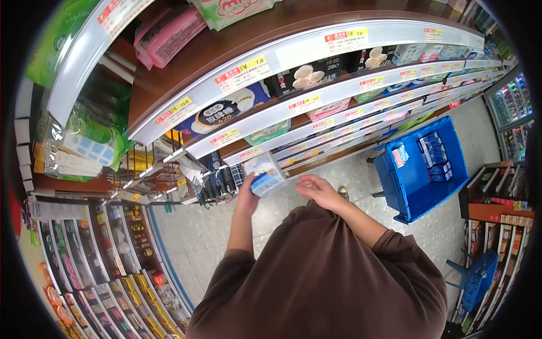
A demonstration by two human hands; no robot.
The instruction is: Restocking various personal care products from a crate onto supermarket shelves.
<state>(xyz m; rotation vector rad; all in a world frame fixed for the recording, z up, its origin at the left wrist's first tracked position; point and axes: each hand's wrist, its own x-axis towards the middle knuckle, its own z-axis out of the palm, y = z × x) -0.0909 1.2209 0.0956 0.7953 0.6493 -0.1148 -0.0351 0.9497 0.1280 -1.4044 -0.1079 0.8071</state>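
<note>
My left hand (248, 195) grips a white and blue package (265, 175) by its lower left side, just in front of the shelf rack; the package is slightly blurred. To its right, my right hand (318, 191) is held in the air with its fingers apart and nothing in them. Ahead of both hands rise shelves with price-tagged edges (237, 76). On them lie a dark blue sanitary pad pack (228, 108), a black pack with a cotton picture (307, 76) and a green pack (267, 132).
A blue plastic crate (391, 186) with several small blue boxes (432, 148) stands at the right. Hanging packs (218, 178) are left of the package. Another blue crate (480, 279) is at the lower right, by stocked shelves. More shelves (114, 271) fill the lower left; a glass-door cooler (510, 101) stands far right.
</note>
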